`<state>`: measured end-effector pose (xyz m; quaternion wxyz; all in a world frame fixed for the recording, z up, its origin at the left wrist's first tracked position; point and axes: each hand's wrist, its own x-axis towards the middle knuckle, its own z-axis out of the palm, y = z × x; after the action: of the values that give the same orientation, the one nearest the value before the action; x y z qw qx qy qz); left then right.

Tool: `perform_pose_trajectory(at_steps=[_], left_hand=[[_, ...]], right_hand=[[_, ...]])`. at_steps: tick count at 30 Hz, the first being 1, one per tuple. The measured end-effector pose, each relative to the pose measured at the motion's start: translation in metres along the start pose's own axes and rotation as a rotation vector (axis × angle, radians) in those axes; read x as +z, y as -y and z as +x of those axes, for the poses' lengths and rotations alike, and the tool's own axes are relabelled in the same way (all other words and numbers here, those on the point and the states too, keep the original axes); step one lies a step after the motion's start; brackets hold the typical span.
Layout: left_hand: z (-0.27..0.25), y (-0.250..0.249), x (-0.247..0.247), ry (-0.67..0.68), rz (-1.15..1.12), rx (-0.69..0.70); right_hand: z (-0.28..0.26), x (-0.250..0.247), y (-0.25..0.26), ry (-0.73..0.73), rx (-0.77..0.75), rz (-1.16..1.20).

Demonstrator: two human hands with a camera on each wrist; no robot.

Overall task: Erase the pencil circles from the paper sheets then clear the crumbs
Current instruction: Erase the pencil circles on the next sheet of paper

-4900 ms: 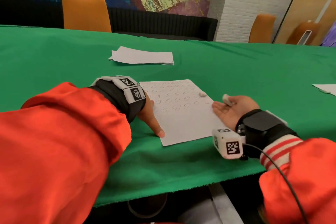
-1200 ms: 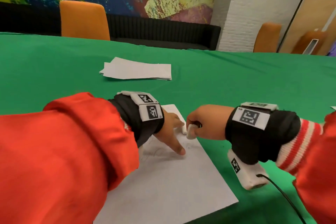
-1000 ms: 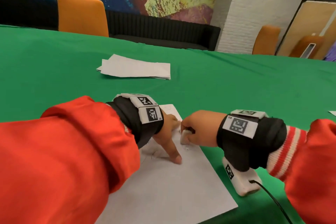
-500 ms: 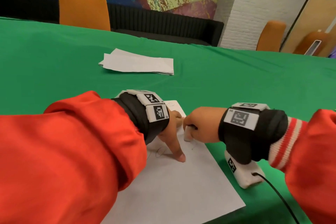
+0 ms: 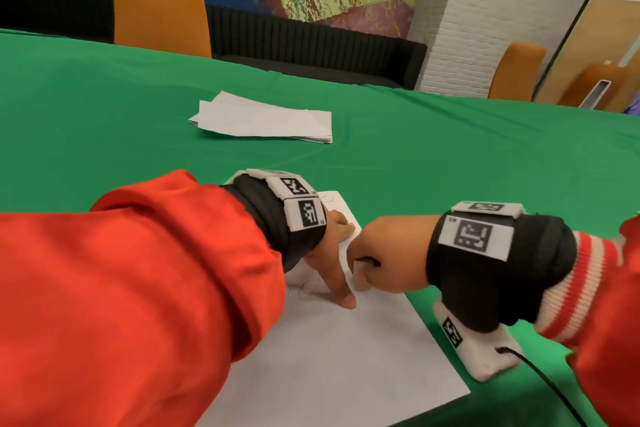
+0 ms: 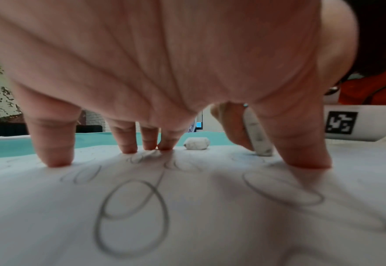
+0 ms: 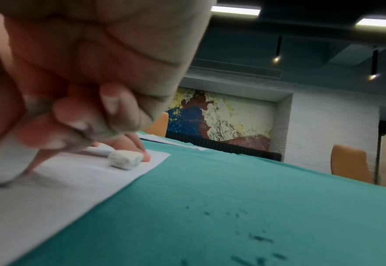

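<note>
A white paper sheet (image 5: 329, 357) with pencil circles (image 6: 132, 216) lies on the green table (image 5: 450, 166). My left hand (image 5: 334, 253) presses it down with spread, straight fingertips (image 6: 55, 158) among the circles. Just to its right, my right hand (image 5: 388, 253) is a fist gripping a white eraser (image 5: 360, 274), whose lower end touches the sheet (image 6: 210, 234) beside my left thumb. The eraser (image 6: 257, 138) looks grey-smudged. A second, smaller eraser piece (image 7: 125, 160) lies loose on the paper near its far edge, past my left fingertips.
Dark eraser crumbs (image 7: 255, 237) lie scattered on the green cloth to the right of the sheet. A stack of white sheets (image 5: 263, 123) sits farther back on the table. Orange chairs (image 5: 161, 14) stand behind the far edge.
My right hand, palm up with the eraser earlier, has turned over onto the sheet and shifts slightly back and forth. My left hand moved from the sheet's lower corner up onto the circles.
</note>
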<state>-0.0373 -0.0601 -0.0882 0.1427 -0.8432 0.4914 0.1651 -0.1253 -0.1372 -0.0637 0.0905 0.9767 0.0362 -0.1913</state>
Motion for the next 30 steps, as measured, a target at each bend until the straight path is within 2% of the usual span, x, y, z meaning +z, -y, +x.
perform_pose_trajectory(at_steps=[6, 12, 16, 22, 27, 30], left_hand=[[0.000, 0.000, -0.001, 0.005, -0.033, -0.001], [0.002, 0.001, 0.001, -0.009, -0.010, 0.000], [0.003, 0.004, 0.002, 0.005, -0.058, 0.006], [0.003, 0.001, 0.002, -0.007, -0.011, -0.009], [0.002, 0.002, 0.000, 0.013, -0.008, -0.010], [0.002, 0.002, 0.001, 0.015, -0.015, -0.016]], right_hand=[[0.014, -0.005, -0.008, -0.060, 0.065, -0.021], [0.003, -0.003, -0.003, 0.032, 0.027, 0.019], [0.013, -0.005, -0.013, -0.045, 0.102, 0.033], [0.002, -0.001, -0.007, 0.043, 0.026, 0.065], [0.013, -0.003, -0.018, -0.027, 0.120, 0.061], [0.009, -0.001, -0.015, -0.013, 0.091, 0.075]])
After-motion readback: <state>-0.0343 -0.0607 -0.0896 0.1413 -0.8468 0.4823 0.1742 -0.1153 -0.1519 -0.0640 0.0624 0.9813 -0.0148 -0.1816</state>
